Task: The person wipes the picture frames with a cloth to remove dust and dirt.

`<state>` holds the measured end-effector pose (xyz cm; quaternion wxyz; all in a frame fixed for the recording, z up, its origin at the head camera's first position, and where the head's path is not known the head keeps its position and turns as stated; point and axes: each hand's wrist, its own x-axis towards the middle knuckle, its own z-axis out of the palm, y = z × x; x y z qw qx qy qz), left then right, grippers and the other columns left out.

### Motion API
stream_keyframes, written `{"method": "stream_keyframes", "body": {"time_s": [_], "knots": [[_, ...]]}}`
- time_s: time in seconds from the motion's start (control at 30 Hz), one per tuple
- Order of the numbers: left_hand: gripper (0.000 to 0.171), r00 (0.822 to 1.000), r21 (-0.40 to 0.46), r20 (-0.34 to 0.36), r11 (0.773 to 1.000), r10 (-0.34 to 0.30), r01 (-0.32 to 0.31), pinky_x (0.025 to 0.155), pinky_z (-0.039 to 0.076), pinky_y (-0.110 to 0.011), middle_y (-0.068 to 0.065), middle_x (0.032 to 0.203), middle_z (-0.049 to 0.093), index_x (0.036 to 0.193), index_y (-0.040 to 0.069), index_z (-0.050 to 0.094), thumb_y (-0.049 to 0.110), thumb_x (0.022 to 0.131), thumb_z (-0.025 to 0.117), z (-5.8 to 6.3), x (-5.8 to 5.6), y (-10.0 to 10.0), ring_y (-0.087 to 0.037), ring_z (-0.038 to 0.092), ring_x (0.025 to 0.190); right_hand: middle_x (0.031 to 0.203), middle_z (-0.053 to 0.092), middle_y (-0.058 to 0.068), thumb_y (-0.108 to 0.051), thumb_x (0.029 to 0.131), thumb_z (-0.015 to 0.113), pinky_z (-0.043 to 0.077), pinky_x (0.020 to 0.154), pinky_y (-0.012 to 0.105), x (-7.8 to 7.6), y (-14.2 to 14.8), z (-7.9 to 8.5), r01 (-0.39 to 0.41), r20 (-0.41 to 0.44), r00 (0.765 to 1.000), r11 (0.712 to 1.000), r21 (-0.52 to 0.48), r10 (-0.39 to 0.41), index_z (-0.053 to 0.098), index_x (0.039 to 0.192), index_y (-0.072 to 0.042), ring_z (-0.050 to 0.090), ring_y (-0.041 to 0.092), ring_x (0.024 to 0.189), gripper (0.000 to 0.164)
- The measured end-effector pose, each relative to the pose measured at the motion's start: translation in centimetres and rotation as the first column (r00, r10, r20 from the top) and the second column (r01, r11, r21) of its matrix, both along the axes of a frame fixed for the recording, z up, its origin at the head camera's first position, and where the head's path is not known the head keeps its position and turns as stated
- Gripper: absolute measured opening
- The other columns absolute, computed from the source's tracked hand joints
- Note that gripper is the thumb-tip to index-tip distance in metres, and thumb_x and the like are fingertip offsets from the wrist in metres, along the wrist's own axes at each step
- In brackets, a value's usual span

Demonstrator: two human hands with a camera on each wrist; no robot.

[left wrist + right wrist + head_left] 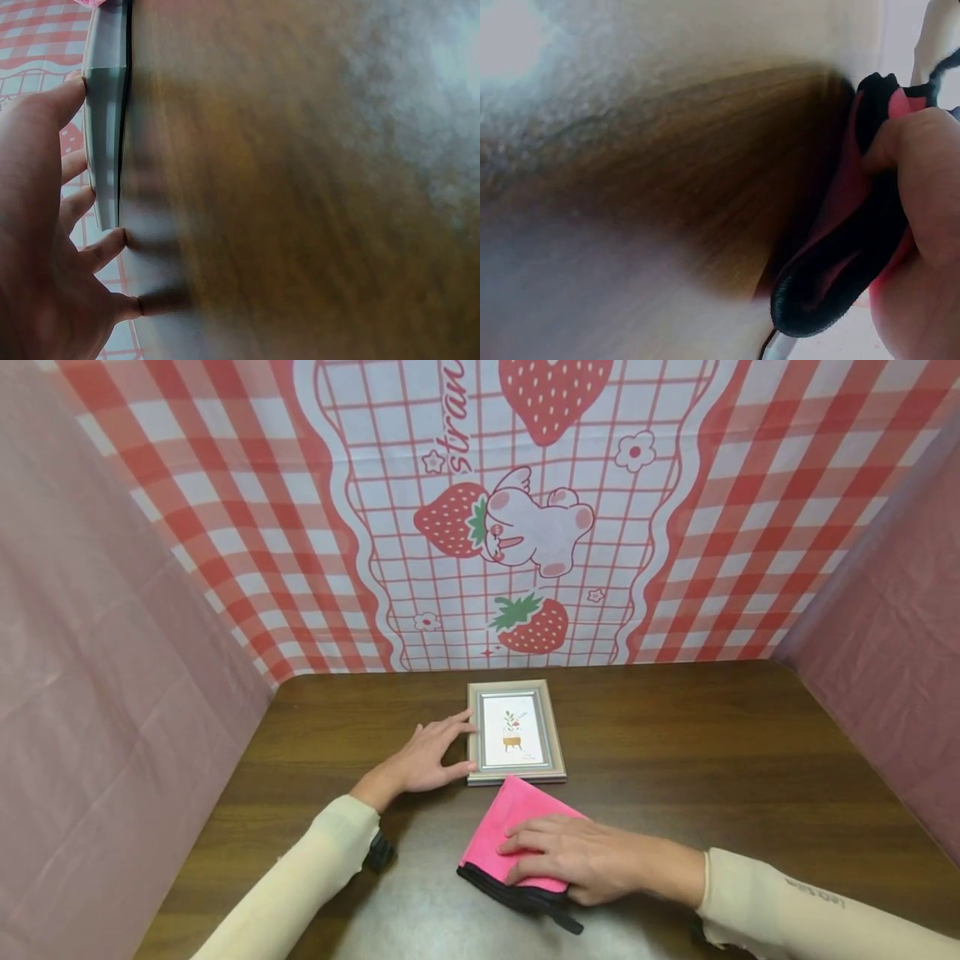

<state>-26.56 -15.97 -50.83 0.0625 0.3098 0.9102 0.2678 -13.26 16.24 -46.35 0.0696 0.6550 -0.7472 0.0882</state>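
A picture frame (557,735) with a pale border and a potted-plant print lies flat toward the back of the table. My left hand (429,756) reaches its left edge, fingers spread and thumb apart. In the left wrist view, the fingertips and thumb of that hand (45,195) meet the side of the frame (106,142). Just in front of the frame, my right hand (573,856) grips a folded pink cloth (491,822) with black trim. The right wrist view shows the thumb (922,172) bent against the layered black edge of the cloth (817,300).
The brown wooden table (697,760) reaches back to a red-and-white checked strawberry curtain (420,560). Pink cloth walls (112,610) flank it on both sides. A black strap loop (566,920) trails from the cloth toward the table's near side.
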Motion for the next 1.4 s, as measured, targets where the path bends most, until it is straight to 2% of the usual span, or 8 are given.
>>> {"method": "stream_keyframes", "body": {"time_s": [0.23, 0.43, 0.77, 0.87, 0.97, 1.1, 1.2, 1.4], "knots": [[0.078, 1.000, 0.001, 0.003, 1.000, 0.006, -0.006, 0.130, 0.016, -0.090, -0.002, 0.189, 0.031, 0.166, 0.028, 0.052, 0.074, 0.104, 0.064, -0.2, -0.3, -0.1, -0.049, 0.038, 0.169, 0.156, 0.066, 0.000, -0.019, 0.090, 0.089, 0.054, 0.123, 0.042, 0.1, 0.2, 0.2, 0.011, 0.005, 1.000, 0.999, 0.043, -0.012, 0.069, 0.142, -0.030, 0.063, 0.022, 0.148, 0.057], [0.080, 1.000, 0.003, 0.011, 1.000, 0.005, -0.005, 0.130, 0.014, -0.091, -0.001, 0.189, 0.030, 0.166, 0.027, 0.052, 0.075, 0.103, 0.063, 0.1, -0.1, 0.1, -0.051, 0.038, 0.168, 0.160, 0.062, 0.000, -0.037, 0.084, 0.094, 0.054, 0.123, 0.044, 0.0, 0.5, 0.4, 0.011, 0.017, 1.000, 0.996, 0.085, -0.012, 0.066, 0.147, -0.032, 0.060, 0.023, 0.151, 0.069], [0.080, 1.000, -0.007, -0.016, 1.000, 0.011, -0.011, 0.131, 0.018, -0.090, 0.001, 0.189, 0.031, 0.166, 0.027, 0.054, 0.073, 0.102, 0.067, -1.1, -1.2, 0.2, -0.046, 0.040, 0.168, 0.165, 0.059, -0.001, -0.048, 0.081, 0.094, 0.053, 0.123, 0.045, 0.0, 1.0, 0.2, 0.035, 0.009, 0.999, 0.994, 0.105, -0.036, 0.064, 0.149, -0.034, 0.056, 0.022, 0.154, 0.076], [0.081, 1.000, -0.014, -0.024, 1.000, 0.007, -0.007, 0.129, 0.019, -0.091, 0.000, 0.189, 0.031, 0.166, 0.027, 0.053, 0.077, 0.103, 0.063, -0.7, -0.9, 0.2, -0.046, 0.039, 0.169, 0.168, 0.056, 0.000, -0.054, 0.082, 0.093, 0.054, 0.123, 0.046, 0.0, 1.3, 0.1, 0.043, 0.000, 0.999, 0.994, 0.104, -0.044, 0.062, 0.151, -0.035, 0.054, 0.023, 0.155, 0.077], [0.079, 1.000, 0.002, -0.011, 1.000, 0.006, -0.006, 0.126, 0.018, -0.094, -0.004, 0.188, 0.033, 0.165, 0.023, 0.055, 0.074, 0.105, 0.062, 0.6, 0.2, 0.3, -0.050, 0.038, 0.168, 0.172, 0.053, 0.000, -0.058, 0.086, 0.090, 0.054, 0.123, 0.050, 0.1, 1.9, -0.1, 0.059, 0.004, 0.998, 0.992, 0.110, -0.059, 0.059, 0.153, -0.036, 0.052, 0.024, 0.157, 0.078], [0.072, 0.999, 0.012, 0.009, 0.999, 0.037, -0.037, 0.125, 0.013, -0.097, -0.010, 0.187, 0.034, 0.164, 0.016, 0.056, 0.057, 0.107, 0.069, 2.6, 1.8, 0.1, -0.053, 0.036, 0.168, 0.174, 0.051, -0.001, -0.056, 0.089, 0.088, 0.054, 0.122, 0.056, 0.2, 2.7, -0.1, 0.072, 0.024, 0.997, 0.993, 0.097, -0.075, 0.056, 0.158, -0.037, 0.051, 0.025, 0.158, 0.078], [0.069, 0.998, -0.006, 0.001, 0.998, 0.069, -0.069, 0.127, 0.013, -0.095, -0.010, 0.188, 0.032, 0.165, 0.015, 0.056, 0.049, 0.108, 0.071, 3.4, 2.3, -0.4, -0.050, 0.035, 0.170, 0.173, 0.051, -0.001, -0.049, 0.088, 0.089, 0.054, 0.121, 0.057, 0.3, 3.5, 0.0, 0.098, 0.056, 0.993, 0.993, 0.070, -0.102, 0.055, 0.160, -0.038, 0.052, 0.026, 0.157, 0.080], [0.066, 0.995, -0.032, -0.053, 0.996, 0.086, -0.088, 0.128, 0.020, -0.091, -0.012, 0.186, 0.035, 0.165, 0.012, 0.056, 0.043, 0.109, 0.072, 4.0, 2.7, -1.8, -0.044, 0.039, 0.170, 0.169, 0.055, 0.002, -0.041, 0.085, 0.094, 0.056, 0.116, 0.060, -0.2, 5.3, 0.4, 0.171, 0.107, 0.980, 0.985, -0.017, -0.168, 0.055, 0.162, -0.035, 0.054, 0.027, 0.153, 0.087]]}}
